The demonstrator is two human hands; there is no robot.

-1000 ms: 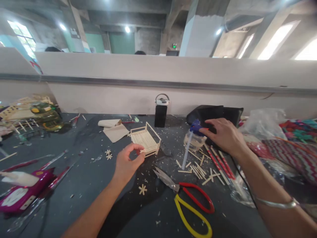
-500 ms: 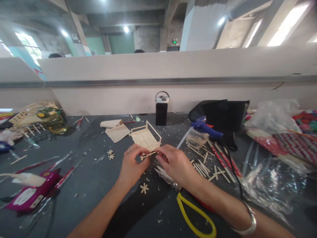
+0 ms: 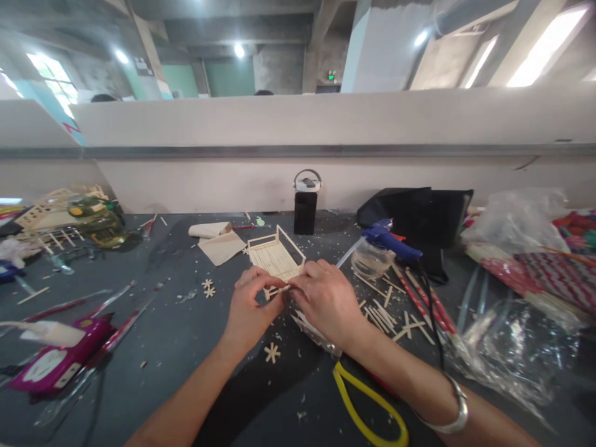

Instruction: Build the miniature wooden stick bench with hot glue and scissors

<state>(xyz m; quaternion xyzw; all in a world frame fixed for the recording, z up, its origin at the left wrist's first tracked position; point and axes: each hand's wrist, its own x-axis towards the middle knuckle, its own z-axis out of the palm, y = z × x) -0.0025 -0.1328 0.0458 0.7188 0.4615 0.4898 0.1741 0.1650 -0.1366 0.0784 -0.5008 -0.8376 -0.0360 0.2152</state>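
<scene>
A small tray-shaped model of wooden sticks [image 3: 274,257], with a slatted floor and raised thin rails, stands on the dark tabletop. At its near edge my left hand [image 3: 254,304] pinches a small pale wooden stick between thumb and forefinger. My right hand [image 3: 326,298] meets it there, its fingertips closed on the same stick, which is mostly covered by the fingers. Whether the stick touches the model I cannot tell. Beneath my right hand lie pliers with yellow handles [image 3: 342,385], their jaws partly hidden. A star of glued sticks [image 3: 272,352] lies nearer to me.
To the right are a blue hot glue gun [image 3: 391,241] on a clear round container, loose cut sticks [image 3: 379,315] and crumpled plastic bags [image 3: 521,347]. A dark bottle [image 3: 305,212] stands behind the model. At left lies a purple power strip [image 3: 60,360]. A low partition [image 3: 209,186] closes the back.
My right hand has shifted slightly up and left, its fingertips now closer to those of my left hand. The model stays almost in place.
</scene>
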